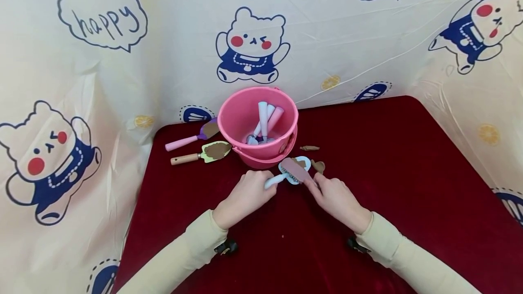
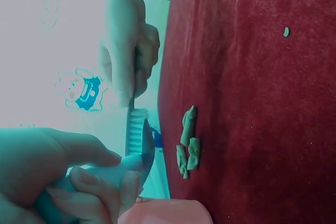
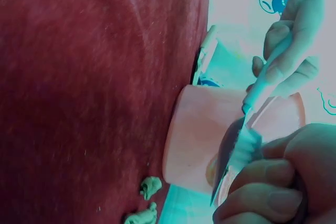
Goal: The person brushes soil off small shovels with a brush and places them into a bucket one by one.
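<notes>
My left hand point(image 1: 249, 190) grips the light blue handle of a small toy shovel point(image 1: 276, 180), whose blade carries brown clay-like material. In my right hand point(image 1: 340, 199) is a mauve-backed brush point(image 1: 295, 169), its pale bristles down against the shovel's blade. The left wrist view shows the bristles point(image 2: 136, 135) meeting the blade between the two hands. From the right wrist view, the shovel blade point(image 3: 231, 142) appears tilted on edge, with the brush on its far side. Brown clay lumps point(image 1: 318, 166) lie on the cloth just beyond the right hand.
A pink bucket point(image 1: 234, 115) behind the hands holds several tools with pale blue and pink handles. To its left lie a purple shovel point(image 1: 181, 143) and a green trowel point(image 1: 185, 159), both with brown material on their blades. Dark red cloth point(image 1: 388, 158) covers the table; printed curtains surround it.
</notes>
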Demonstrator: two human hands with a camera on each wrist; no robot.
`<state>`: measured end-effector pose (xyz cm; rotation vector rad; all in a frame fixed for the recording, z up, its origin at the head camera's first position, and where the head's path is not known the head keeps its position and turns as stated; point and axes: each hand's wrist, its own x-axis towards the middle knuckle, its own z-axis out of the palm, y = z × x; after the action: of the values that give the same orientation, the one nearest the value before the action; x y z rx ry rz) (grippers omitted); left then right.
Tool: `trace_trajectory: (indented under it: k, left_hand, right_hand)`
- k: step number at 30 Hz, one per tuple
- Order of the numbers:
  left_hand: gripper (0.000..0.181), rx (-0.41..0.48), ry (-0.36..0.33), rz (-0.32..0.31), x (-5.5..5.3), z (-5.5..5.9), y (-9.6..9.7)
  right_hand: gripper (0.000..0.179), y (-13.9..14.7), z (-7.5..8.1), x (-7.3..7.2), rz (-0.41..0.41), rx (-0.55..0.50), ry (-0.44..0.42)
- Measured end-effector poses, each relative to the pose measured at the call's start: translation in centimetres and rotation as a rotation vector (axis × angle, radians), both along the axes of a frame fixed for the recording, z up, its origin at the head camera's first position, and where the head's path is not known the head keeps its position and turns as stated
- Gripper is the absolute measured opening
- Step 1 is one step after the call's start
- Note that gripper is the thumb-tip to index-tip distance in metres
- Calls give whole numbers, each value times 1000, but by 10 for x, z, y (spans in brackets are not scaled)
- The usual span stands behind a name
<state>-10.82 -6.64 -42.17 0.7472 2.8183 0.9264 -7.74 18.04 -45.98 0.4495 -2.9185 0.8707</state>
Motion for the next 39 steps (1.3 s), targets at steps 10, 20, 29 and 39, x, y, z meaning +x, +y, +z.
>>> trace_trajectory:
  k: [10, 20, 29, 39]
  left_hand:
    - [16, 14, -4, 11, 0, 0, 0]
    - [16, 13, 0, -3, 4, -2, 2]
    - [16, 16, 30, 7, 3, 1, 2]
    - [13, 17, -17, 5, 6, 0, 0]
  right_hand:
    - [33, -1, 3, 0, -10, -24, -22]
    - [35, 1, -1, 4, -81, 4, 8]
    - [31, 0, 0, 5, -1, 20, 72]
    - [32, 2, 2, 3, -46, 9, 46]
